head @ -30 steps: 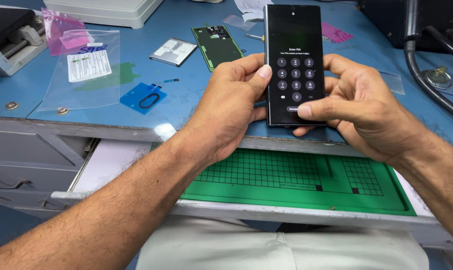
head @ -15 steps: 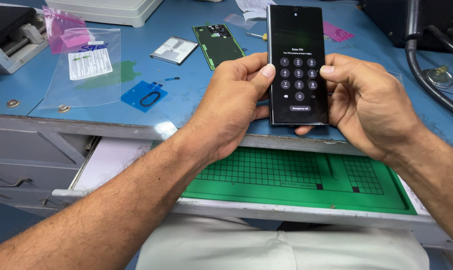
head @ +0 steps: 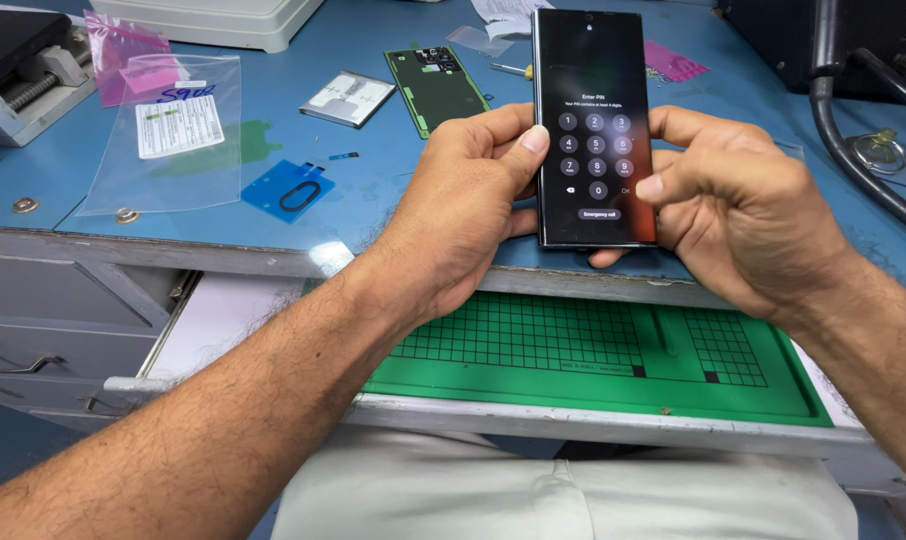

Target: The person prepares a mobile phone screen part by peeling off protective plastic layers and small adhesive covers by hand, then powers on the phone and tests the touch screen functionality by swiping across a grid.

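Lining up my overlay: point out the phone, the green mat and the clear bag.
phone (head: 595,60), head view, dark upper screen.
green mat (head: 593,375), head view, bare front strip.
clear bag (head: 123,185), head view, lower clear part.

Place: phone-repair workshop | Evidence: blue worktop (head: 373,215), detached phone back cover (head: 437,88), green gridded mat (head: 613,350), bagged parts (head: 168,130) are seen.
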